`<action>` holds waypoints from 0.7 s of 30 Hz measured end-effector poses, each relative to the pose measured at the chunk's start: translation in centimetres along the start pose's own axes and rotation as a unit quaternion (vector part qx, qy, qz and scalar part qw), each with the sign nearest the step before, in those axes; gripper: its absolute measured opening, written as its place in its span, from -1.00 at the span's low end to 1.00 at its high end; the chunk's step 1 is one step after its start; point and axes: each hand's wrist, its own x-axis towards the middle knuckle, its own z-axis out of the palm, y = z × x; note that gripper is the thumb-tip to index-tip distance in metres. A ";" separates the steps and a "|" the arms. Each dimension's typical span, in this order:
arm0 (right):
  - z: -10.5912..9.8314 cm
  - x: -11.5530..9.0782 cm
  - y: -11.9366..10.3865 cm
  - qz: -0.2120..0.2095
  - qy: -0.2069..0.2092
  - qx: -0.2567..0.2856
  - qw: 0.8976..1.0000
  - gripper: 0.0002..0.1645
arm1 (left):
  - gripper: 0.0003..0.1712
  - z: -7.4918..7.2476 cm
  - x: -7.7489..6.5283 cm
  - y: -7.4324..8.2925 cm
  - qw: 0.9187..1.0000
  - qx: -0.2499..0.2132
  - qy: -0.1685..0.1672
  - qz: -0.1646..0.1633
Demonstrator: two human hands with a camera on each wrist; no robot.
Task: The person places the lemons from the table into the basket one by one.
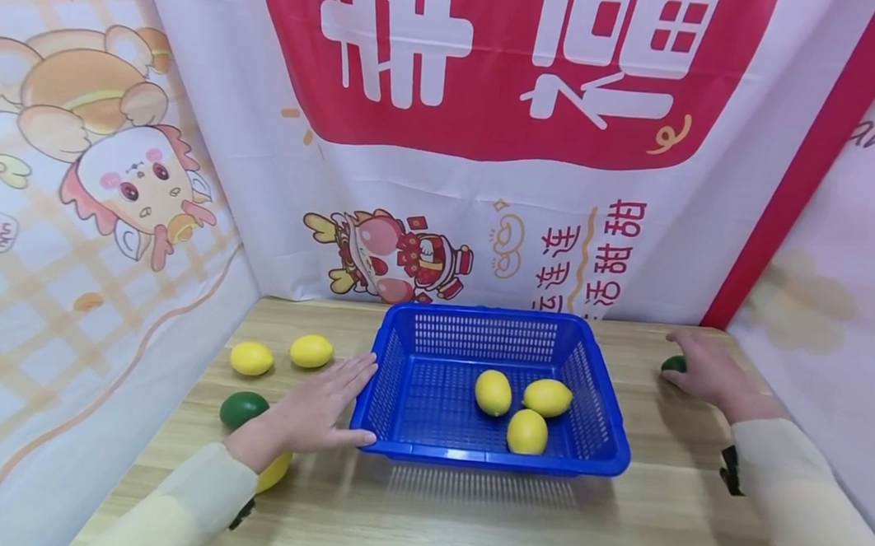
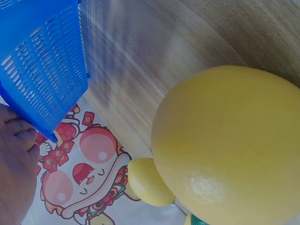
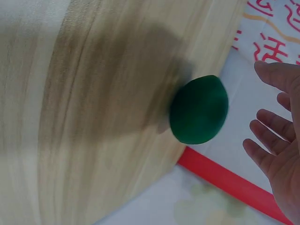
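A blue plastic basket [image 1: 487, 455] stands mid-table with three yellow lemons inside, one of them a lemon [image 1: 493, 393] on the left. My left hand [image 1: 326, 406] rests on the basket's left rim, fingers straight and thumb along the near corner. At the table's right side my right hand [image 1: 710, 371] hovers around a dark green lemon-shaped fruit [image 3: 199, 110]. In the right wrist view its fingers are spread and stand apart from the fruit, which sits on the wood. Part of that fruit is hidden behind the hand in the head view.
Left of the basket lie two yellow lemons, one a lemon [image 1: 311, 350] nearer it, and a green fruit [image 1: 244, 410]. Another yellow fruit [image 1: 273, 472] is partly covered by my left wrist. Printed cloth [image 1: 484, 226] walls the table [image 1: 469, 522] at the back and sides.
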 end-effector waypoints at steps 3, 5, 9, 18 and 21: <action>0.4 0.1 0.6 0.008 -0.008 -0.002 1.000 -0.24 | 0.10 0.0 0.0 0.1 1.000 -0.004 -0.003 0.000; 0.7 0.2 0.9 0.009 -0.008 -0.003 1.000 -0.25 | 0.10 -0.1 0.0 0.1 1.000 -0.008 -0.005 -0.003; 1.0 0.3 1.6 0.016 -0.008 -0.005 1.000 -0.26 | 0.10 -0.1 -0.1 0.2 1.000 -0.010 -0.006 -0.004; 1.8 0.5 2.8 0.015 -0.013 -0.003 1.000 -0.25 | 0.09 -0.3 -0.1 0.4 1.000 -0.004 -0.007 -0.002; 2.1 0.4 3.0 0.029 -0.021 0.004 0.999 -0.22 | 0.10 -0.3 -0.1 0.4 1.000 -0.003 -0.008 -0.003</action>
